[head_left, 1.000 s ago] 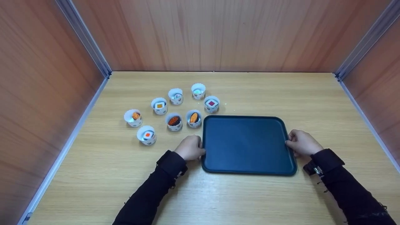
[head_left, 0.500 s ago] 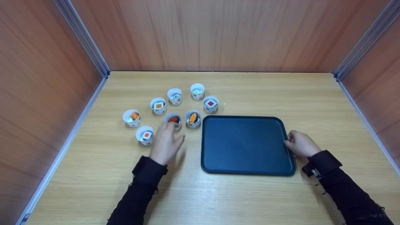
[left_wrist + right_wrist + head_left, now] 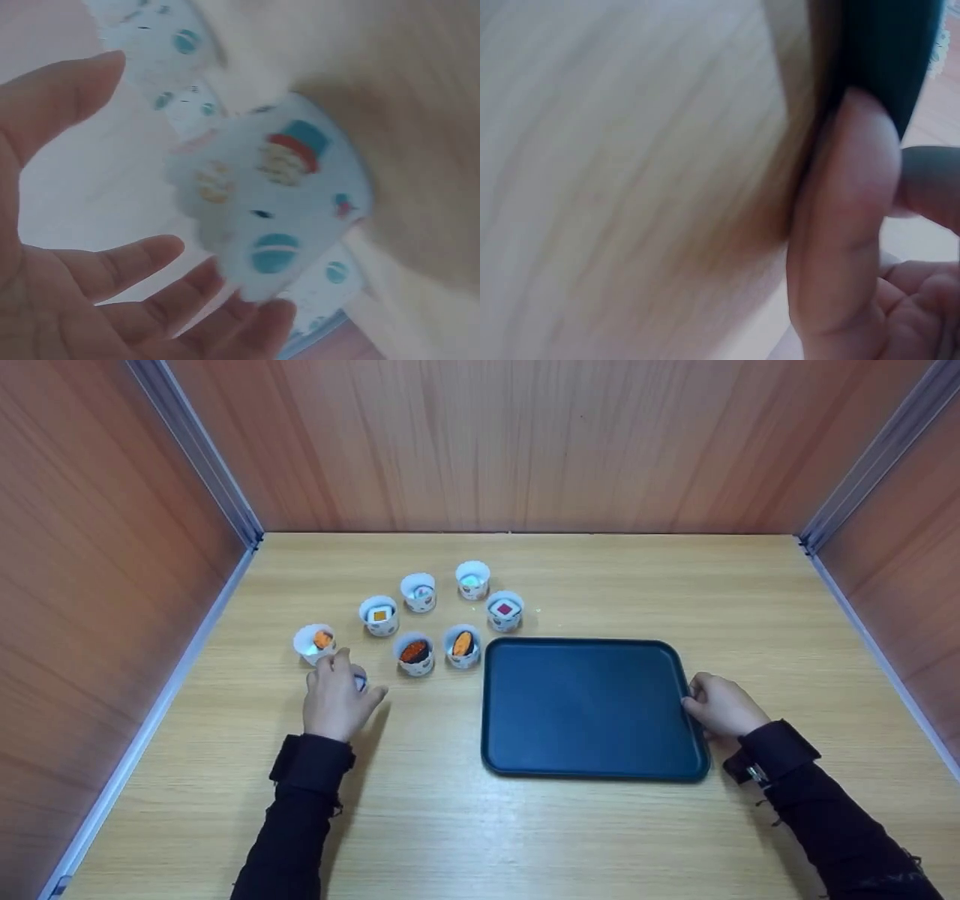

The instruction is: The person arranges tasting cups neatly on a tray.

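Observation:
My left hand (image 3: 335,701) reaches over a small printed paper cup (image 3: 361,681) at the front left of the cup group, hiding most of it. In the left wrist view, this paper cup (image 3: 300,202) has blue and red pictures and a scalloped rim. The thumb and fingers are spread on either side of it, with fingertips right at the rim. Far to the right, my right hand (image 3: 724,706) pinches the right rim of a dark blue-green tray (image 3: 592,712). The right wrist view has the thumb (image 3: 851,195) along the tray's edge (image 3: 889,52).
Close to the left hand stands a cup (image 3: 303,642) with an orange piece. Cups with a dark red topped piece (image 3: 415,669) and an orange topped piece (image 3: 462,661) stand left of the tray. Several more cups are behind. Wooden panels (image 3: 510,450) enclose the table.
My left hand has left the tray's left rim and moved left, passing over the dark red piece's cup to the front-left cup. My right hand has stayed on the tray.

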